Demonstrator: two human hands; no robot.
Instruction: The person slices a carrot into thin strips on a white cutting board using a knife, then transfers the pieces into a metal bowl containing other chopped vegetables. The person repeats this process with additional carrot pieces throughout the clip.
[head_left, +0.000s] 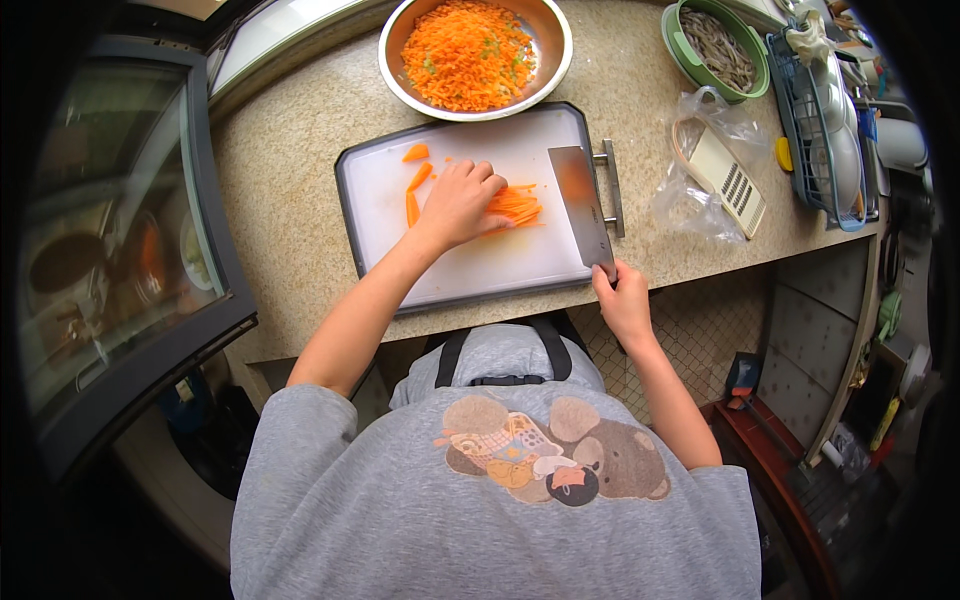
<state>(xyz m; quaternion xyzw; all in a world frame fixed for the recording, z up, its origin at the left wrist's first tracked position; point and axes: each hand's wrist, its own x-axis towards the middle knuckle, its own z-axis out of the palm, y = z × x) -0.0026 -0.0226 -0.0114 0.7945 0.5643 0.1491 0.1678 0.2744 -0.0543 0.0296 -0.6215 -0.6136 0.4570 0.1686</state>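
My left hand (466, 202) rests over a bundle of carrot strips (517, 206) on the white cutting board (480, 262), fingers curled on its left part. How far the strips run under my palm is hidden. In my right hand (623, 300) is the handle of a cleaver (581, 199), its broad blade lying over the board's right side, apart from the strips. Left of my left hand are a few larger carrot pieces (418, 177). Beyond the board's far edge stands a metal bowl (556, 79) of finely chopped carrot (472, 56) with some green bits.
A grater (724, 176) lies with a clear plastic bag (679, 202) on the right of the speckled counter (285, 195). Behind it are a green basket (694, 64) of shrimp-like food and a blue dish rack (806, 142). An open window pane (202, 187) juts in at left.
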